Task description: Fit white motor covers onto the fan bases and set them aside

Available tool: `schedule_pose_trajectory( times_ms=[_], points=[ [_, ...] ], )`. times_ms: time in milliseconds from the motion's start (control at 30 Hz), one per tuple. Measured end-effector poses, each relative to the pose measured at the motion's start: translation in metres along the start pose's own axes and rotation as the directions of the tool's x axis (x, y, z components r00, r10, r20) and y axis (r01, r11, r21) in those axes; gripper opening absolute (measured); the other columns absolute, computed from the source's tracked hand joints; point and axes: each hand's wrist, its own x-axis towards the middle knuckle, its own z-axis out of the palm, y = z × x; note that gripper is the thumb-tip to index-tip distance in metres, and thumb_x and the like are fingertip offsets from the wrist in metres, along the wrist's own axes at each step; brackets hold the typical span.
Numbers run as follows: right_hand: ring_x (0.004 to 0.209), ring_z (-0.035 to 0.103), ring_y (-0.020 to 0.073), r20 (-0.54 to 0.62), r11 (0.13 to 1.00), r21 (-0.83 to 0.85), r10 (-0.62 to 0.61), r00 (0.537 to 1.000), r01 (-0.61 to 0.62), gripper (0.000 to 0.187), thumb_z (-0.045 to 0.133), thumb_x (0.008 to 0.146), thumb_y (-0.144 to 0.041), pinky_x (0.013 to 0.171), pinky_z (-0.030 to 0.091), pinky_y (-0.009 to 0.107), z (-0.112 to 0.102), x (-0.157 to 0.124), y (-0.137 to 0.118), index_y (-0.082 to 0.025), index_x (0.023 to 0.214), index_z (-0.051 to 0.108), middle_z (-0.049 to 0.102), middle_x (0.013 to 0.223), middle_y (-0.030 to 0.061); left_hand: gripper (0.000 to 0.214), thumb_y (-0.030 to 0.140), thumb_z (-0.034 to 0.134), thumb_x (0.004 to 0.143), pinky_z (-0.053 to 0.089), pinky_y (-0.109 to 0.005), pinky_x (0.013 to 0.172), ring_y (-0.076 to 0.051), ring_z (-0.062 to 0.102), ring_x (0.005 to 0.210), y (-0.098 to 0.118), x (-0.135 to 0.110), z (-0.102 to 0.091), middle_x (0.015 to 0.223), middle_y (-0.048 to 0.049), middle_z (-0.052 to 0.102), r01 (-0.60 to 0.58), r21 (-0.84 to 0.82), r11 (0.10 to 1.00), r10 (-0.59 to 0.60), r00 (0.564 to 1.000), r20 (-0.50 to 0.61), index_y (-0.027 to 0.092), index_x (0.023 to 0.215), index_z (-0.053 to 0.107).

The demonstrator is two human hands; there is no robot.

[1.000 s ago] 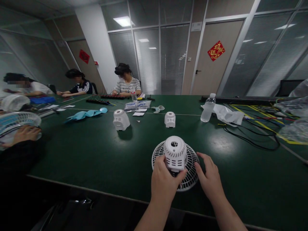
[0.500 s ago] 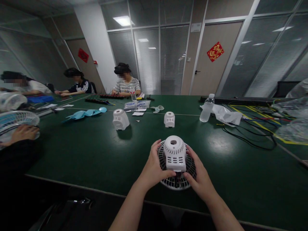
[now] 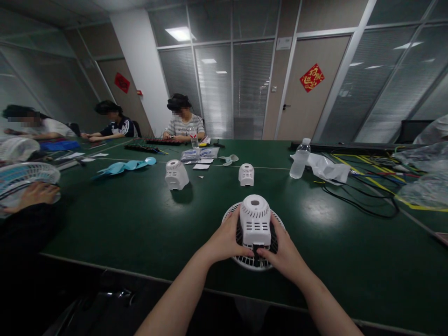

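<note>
A white fan grille [image 3: 252,263] lies flat on the green table [image 3: 140,219] near its front edge. A white vented motor housing [image 3: 255,219] stands on the grille's middle. My left hand [image 3: 224,240] wraps round the left side of the housing and grille, thumb at the housing's base. My right hand [image 3: 285,252] grips the right side, thumb meeting the left thumb at a dark slot at the housing's front. Both hands are closed on the fan assembly.
Two more white housings [image 3: 176,174] [image 3: 247,174] stand farther back. Blue fan blades [image 3: 122,165], a water bottle [image 3: 297,158], white plastic bags and black and yellow cables [image 3: 360,196] lie beyond. Three people sit at the far side; another person's hand [image 3: 33,193] rests on a grille at left.
My right hand came in from the grille's right edge and closed on the housing. My left hand shifted to the housing's left side. Both thumbs now meet at its front base.
</note>
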Motion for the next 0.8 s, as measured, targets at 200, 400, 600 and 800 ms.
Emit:
schedule_pose_trajectory(
  times_ms=[200,400,600,800],
  points=[
    [0.149,0.03,0.032,-0.043,0.984,0.173,-0.04,0.998,0.047,0.099,0.075,0.077,-0.03,0.123,0.022,0.055,0.002,0.034,0.002,-0.028,0.156,0.016,0.032,0.16,0.0118,0.131,0.044,0.092,0.052,0.024,-0.056,0.122,-0.037,0.033,0.145,-0.014,0.031,-0.008,0.157,-0.0164,0.033,0.001,-0.076,0.997,-0.003,1.0,-0.028,0.022,0.156,0.017],
    [0.147,0.033,0.0337,-0.058,0.967,0.232,-0.096,0.994,0.107,0.101,0.079,0.074,-0.038,0.122,0.024,0.055,0.007,0.062,0.017,-0.024,0.155,0.02,0.035,0.158,0.0142,0.132,0.045,0.092,0.053,0.023,-0.055,0.123,-0.037,0.029,0.147,-0.032,0.054,-0.019,0.159,-0.0178,0.029,-0.006,-0.132,0.991,0.008,1.0,0.017,0.019,0.156,0.014],
    [0.145,0.035,0.0342,-0.072,0.969,0.225,-0.091,0.993,0.105,0.086,0.067,0.085,-0.048,0.12,0.027,0.057,0.006,0.067,0.026,-0.025,0.155,0.023,0.037,0.157,0.0145,0.116,0.046,0.087,0.062,0.029,-0.056,0.12,-0.036,0.035,0.144,-0.032,0.054,-0.016,0.157,-0.0158,0.035,0.042,-0.158,0.986,-0.048,0.998,-0.035,0.022,0.154,0.022],
    [0.141,0.043,0.0325,-0.003,0.963,0.269,-0.022,1.0,0.022,0.084,0.069,0.083,-0.049,0.117,0.033,0.057,-0.002,0.067,0.023,-0.026,0.152,0.026,0.042,0.154,0.0141,0.117,0.045,0.089,0.058,0.028,-0.059,0.119,-0.037,0.036,0.144,-0.027,0.057,-0.018,0.156,-0.0158,0.036,0.044,-0.117,0.992,-0.048,0.998,-0.035,0.023,0.153,0.025]
  ],
)
